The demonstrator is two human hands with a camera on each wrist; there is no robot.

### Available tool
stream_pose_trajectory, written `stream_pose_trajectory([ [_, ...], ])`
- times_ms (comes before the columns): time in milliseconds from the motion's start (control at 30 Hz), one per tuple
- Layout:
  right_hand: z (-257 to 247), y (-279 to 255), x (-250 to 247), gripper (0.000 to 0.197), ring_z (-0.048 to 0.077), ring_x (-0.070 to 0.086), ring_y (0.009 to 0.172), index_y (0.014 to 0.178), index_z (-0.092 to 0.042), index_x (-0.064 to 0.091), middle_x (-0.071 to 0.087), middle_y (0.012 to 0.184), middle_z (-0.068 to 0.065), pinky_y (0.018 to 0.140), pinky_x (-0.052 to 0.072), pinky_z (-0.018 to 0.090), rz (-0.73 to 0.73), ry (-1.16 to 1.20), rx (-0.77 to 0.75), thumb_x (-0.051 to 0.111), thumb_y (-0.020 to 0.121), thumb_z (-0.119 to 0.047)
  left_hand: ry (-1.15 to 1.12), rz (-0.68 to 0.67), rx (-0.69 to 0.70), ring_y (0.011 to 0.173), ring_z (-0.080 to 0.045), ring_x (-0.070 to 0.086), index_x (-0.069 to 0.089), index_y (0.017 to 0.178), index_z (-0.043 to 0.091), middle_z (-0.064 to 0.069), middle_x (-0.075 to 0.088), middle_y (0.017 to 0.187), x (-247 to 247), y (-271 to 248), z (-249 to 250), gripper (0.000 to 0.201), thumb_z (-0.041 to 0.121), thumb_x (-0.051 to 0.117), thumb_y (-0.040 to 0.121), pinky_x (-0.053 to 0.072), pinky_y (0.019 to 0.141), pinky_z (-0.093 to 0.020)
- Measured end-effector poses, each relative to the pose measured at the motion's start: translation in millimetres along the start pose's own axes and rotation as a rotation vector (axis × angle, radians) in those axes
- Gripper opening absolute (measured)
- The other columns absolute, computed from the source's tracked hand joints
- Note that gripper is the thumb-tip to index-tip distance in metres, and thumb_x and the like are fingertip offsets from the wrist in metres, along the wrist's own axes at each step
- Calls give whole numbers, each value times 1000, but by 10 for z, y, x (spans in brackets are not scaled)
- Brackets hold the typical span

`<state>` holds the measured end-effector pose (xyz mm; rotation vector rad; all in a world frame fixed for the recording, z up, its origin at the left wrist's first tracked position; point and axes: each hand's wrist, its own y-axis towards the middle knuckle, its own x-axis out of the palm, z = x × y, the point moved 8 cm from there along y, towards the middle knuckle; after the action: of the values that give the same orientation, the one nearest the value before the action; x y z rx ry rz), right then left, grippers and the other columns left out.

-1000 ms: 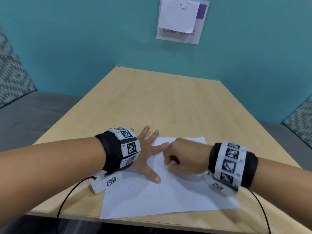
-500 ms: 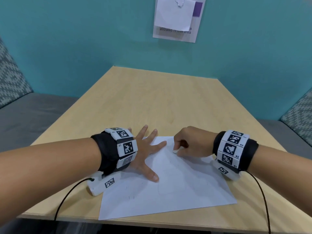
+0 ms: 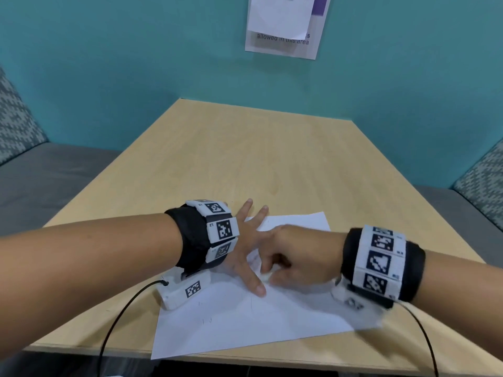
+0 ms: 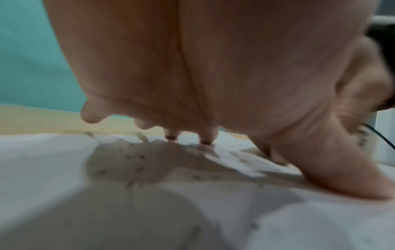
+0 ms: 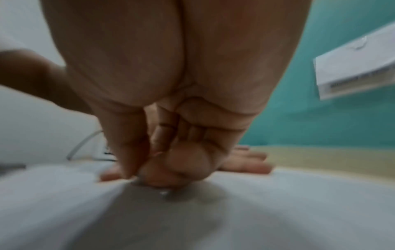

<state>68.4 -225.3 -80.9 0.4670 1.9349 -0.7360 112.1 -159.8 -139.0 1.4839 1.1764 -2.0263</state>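
A white sheet of paper [image 3: 245,322] lies on the wooden table [image 3: 245,159] near its front edge, with faint pencil marks and grey crumbs [image 4: 136,155] on it. My left hand [image 3: 245,248] lies flat on the sheet's upper left part, fingers spread, and presses it down. My right hand [image 3: 272,270] is curled, knuckles up, just right of the left thumb. It pinches a small white eraser [image 3: 265,276] whose tip touches the paper [image 5: 278,203]. In the right wrist view the eraser [image 5: 163,192] barely shows under the fingertips.
Grey benches with patterned cushions [image 3: 16,126] flank the table on both sides. The teal wall behind carries a paper notice [image 3: 283,25]. Black cables [image 3: 119,317] run from both wrist units over the table's front edge.
My right hand with the eraser went up to the sheet's top edge and has now come back down beside the left thumb. The left hand stays pressed on the paper.
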Motion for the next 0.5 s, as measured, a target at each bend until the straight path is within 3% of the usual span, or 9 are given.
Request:
stream_pose_trajectory([
  [67, 227, 37, -177, 12, -1, 48, 59, 93, -13, 69, 54, 68, -16, 57, 33, 10, 53, -69, 79, 62, 83, -17, -9, 10, -11, 138, -38, -42, -6, 145, 64, -3, -35, 158, 21, 16, -36, 120, 91, 63, 50, -15, 108, -72],
  [133, 353, 52, -258, 15, -1, 48, 59, 95, -14, 71, 54, 69, -15, 57, 33, 13, 98, -101, 130, 63, 84, -19, -8, 9, -25, 138, -37, -42, -5, 146, 63, -1, -36, 158, 23, 9, -46, 120, 90, 64, 52, -14, 108, -72],
  [267, 21, 18, 3, 11, 0, 47, 59, 93, -13, 68, 50, 65, -17, 55, 34, 10, 1, -36, 35, 63, 84, -18, 18, -11, -19, 137, -40, -42, 3, 151, 53, -6, -37, 157, -26, -25, 22, 112, 79, 69, 65, -13, 110, -70],
  [400, 324, 48, -241, 14, 1, 50, 61, 96, -14, 70, 57, 70, -13, 63, 38, 19, 84, -85, 153, 64, 84, -20, 12, -7, -27, 139, -39, -41, -5, 150, 58, -2, -37, 158, -24, -25, 1, 117, 82, 68, 62, -12, 110, -71],
  [500, 191, 50, -125, 12, 5, 51, 62, 92, -13, 68, 60, 73, -8, 62, 41, 20, 55, -73, 110, 62, 84, -19, -1, 11, -30, 137, -38, -43, 3, 150, 56, -3, -37, 158, -7, -15, -14, 114, 81, 70, 61, -12, 110, -71],
])
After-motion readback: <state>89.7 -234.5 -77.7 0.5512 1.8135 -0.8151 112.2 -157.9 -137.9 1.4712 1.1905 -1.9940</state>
